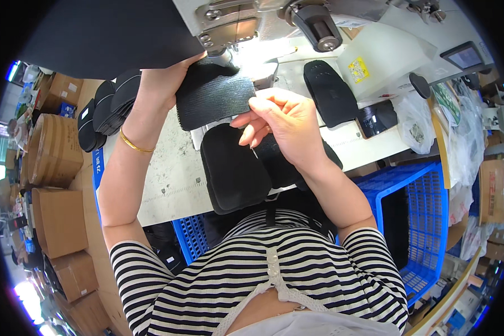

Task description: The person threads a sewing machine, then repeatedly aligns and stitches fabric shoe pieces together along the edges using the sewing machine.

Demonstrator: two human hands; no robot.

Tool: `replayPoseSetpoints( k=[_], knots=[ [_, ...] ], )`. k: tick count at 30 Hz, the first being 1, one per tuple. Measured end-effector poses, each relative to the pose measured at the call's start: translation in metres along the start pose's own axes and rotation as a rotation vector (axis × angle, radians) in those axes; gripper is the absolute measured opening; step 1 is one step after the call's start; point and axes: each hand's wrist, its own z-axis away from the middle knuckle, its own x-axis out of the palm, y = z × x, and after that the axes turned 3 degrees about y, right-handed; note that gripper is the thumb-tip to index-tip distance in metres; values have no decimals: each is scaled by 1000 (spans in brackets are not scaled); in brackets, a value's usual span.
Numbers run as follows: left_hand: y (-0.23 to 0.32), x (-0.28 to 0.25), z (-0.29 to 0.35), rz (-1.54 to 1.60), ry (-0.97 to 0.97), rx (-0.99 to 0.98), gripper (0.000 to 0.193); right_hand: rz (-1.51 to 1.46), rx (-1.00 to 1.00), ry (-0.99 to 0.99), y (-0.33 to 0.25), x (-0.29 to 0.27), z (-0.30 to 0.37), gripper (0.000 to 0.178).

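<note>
Both my hands hold one black ribbed fabric piece [214, 98] under the head of a grey sewing machine [246, 22]. My left hand [159, 84] grips its left edge, with a gold bangle [134, 144] on that wrist. My right hand [283, 120] pinches its right edge between thumb and fingers. Below the piece a stack of black padded pieces [232, 168] lies on the white speckled table [173, 168], and part of it is hidden under my right hand.
More black pieces are stacked at the left [103, 109], and one lies at the right [330, 92]. A white box [383, 56], a dark phone [375, 119] and a plastic bag [414, 126] sit to the right. A blue crate [420, 213] stands below. Cardboard boxes [59, 218] line the left.
</note>
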Motion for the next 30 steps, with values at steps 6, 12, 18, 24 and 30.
replayPoseSetpoints(
  k=[6,12,18,24,30],
  knots=[
    [-6,-7,-13,-123,-70,-103,20,-36,16,-10,1,3,-1,20],
    [3,-9,9,-603,-23,202,28,-45,-14,-23,3,4,-2,20],
    [10,-4,74,-455,-175,917,28,96,-23,22,5,7,7,20],
    [-1,-13,70,-359,-323,826,25,-166,-94,-90,26,17,15,41],
    [-1,-11,73,-561,-254,1056,25,-195,-98,-116,33,24,17,40]
  ],
)
